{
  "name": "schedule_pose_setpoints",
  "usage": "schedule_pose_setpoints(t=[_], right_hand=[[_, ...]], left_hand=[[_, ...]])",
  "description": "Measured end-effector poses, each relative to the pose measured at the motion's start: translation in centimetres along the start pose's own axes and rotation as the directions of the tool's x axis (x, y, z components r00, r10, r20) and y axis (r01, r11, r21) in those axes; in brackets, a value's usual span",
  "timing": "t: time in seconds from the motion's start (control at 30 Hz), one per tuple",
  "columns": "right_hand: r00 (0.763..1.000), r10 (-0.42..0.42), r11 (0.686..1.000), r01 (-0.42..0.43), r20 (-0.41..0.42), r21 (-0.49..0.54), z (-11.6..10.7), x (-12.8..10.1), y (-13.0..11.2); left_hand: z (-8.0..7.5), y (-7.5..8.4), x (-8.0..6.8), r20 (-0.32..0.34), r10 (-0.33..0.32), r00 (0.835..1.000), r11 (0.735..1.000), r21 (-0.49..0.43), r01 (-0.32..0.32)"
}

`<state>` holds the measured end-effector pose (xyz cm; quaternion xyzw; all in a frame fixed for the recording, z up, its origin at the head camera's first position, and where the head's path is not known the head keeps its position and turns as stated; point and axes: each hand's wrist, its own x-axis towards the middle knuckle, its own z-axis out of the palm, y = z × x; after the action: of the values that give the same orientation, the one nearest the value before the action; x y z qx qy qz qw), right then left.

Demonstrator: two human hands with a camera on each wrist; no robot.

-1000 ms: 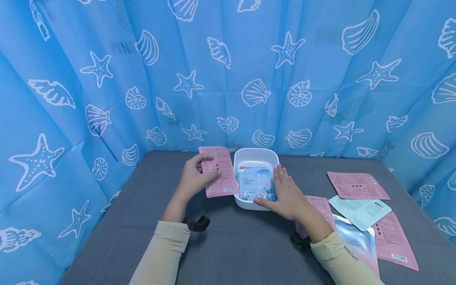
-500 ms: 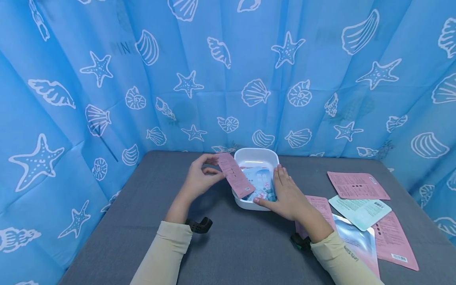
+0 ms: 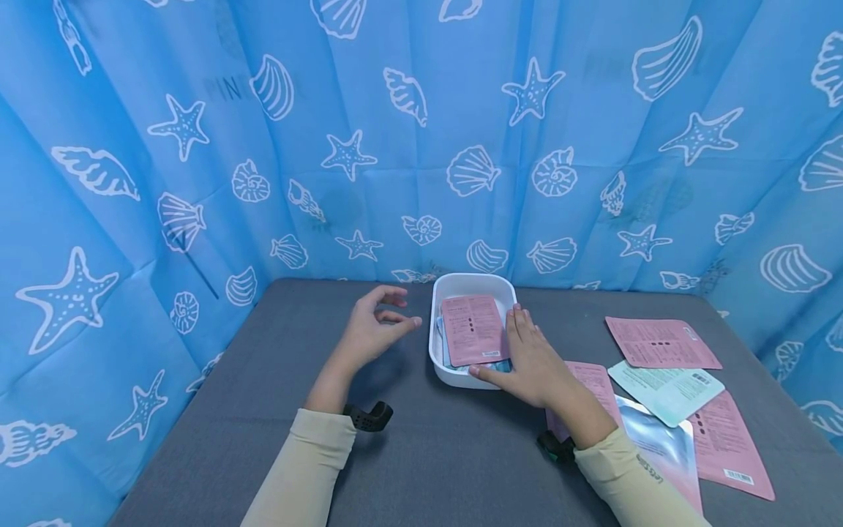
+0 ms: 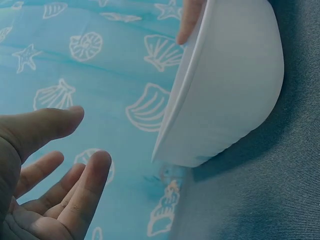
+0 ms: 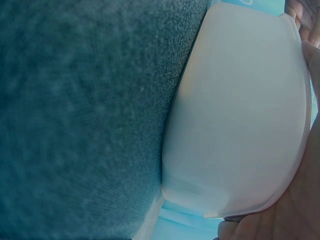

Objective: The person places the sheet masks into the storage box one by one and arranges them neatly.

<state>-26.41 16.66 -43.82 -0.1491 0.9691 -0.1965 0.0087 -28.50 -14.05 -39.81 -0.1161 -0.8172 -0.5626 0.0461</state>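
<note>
Pink foil sachet (image 3: pixel 473 329) lies atop the stack in the white tub (image 3: pixel 437 344) on the desk, light, floppy and slick by my reckoning, best pinched at an edge; my left hand (image 3: pixel 372 329) hovers loosely spread and empty, my right hand (image 3: pixel 535 359) rests flat on the tub's rim.

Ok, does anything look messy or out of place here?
Mostly no. The pink packet lies flat in the white tub. Only the loose packets on the table's right overlap at mixed angles.
</note>
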Motion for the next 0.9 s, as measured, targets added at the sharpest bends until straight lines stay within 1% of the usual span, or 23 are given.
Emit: schedule_pose_setpoints(t=[0.13, 0.2, 0.37, 0.53, 0.73, 0.9], right_hand=[[1.000, -0.003, 1.000, 0.003, -0.004, 0.000, 0.0, 0.0, -0.1], [1.000, -0.001, 1.000, 0.001, -0.004, -0.003, 0.0, 0.0, 0.0], [1.000, 0.003, 1.000, -0.003, -0.003, -0.008, 0.0, -0.1, 0.0], [1.000, 0.000, 1.000, -0.001, -0.004, -0.004, 0.0, -0.1, 0.1], [1.000, 0.001, 1.000, -0.001, -0.003, -0.001, 0.0, 0.0, 0.0], [1.000, 0.006, 1.000, -0.006, 0.002, 0.005, 0.0, 0.0, 0.0]], left_hand=[[0.1, -0.1, 0.0, 0.004, 0.003, 1.000, 1.000, 0.004, -0.003], [0.1, -0.1, 0.0, 0.003, 0.017, 1.000, 1.000, 0.021, -0.017], [0.4, -0.3, 0.0, -0.008, 0.052, 0.999, 0.993, 0.110, -0.051], [0.9, -0.1, -0.1, -0.003, 0.067, 0.998, 0.981, 0.184, -0.065], [1.7, 0.0, -0.3, 0.039, 0.053, 0.998, 0.969, 0.238, -0.061], [2.3, -0.2, -0.3, 0.093, 0.023, 0.995, 0.967, 0.249, -0.046]])
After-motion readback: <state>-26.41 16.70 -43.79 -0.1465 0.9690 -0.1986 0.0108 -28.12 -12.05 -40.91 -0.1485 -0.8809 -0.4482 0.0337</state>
